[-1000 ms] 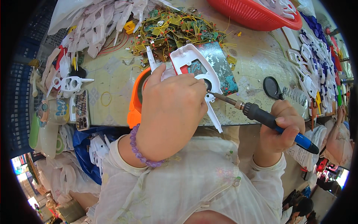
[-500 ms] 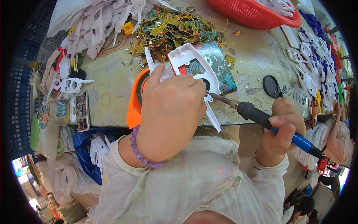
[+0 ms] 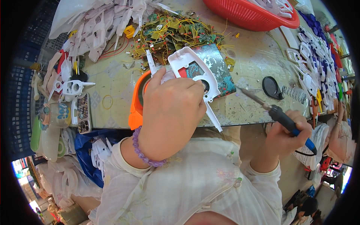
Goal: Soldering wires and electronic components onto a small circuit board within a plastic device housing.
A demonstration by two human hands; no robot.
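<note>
My left hand [image 3: 172, 112], with a purple bead bracelet at the wrist, is closed around a white plastic casing [image 3: 182, 58] near the table's front edge. The casing has a cut-out and a round black part; its lower end is hidden behind my fingers. A thin white plastic arm [image 3: 213, 117] sticks out below that hand, and an orange plastic piece [image 3: 135, 112] lies beside it on the left. In my right hand [image 3: 288, 133] is a soldering iron [image 3: 280, 117] with a blue and black handle, its tip raised apart from the casing. Under the casing lies a worn teal-and-dark board [image 3: 225, 80].
Behind the casing is a heap of small circuit boards with yellow wires [image 3: 176, 32]. White plastic parts [image 3: 101, 33] pile up at far left, a red basket [image 3: 251, 17] stands at far right. A black ring with a coil spring [image 3: 294, 93] and a phone [image 3: 84, 112] lie nearby.
My right hand has drawn the soldering iron back to the right, so its tip has left the casing. The left hand still holds the casing, now tilted slightly differently.
</note>
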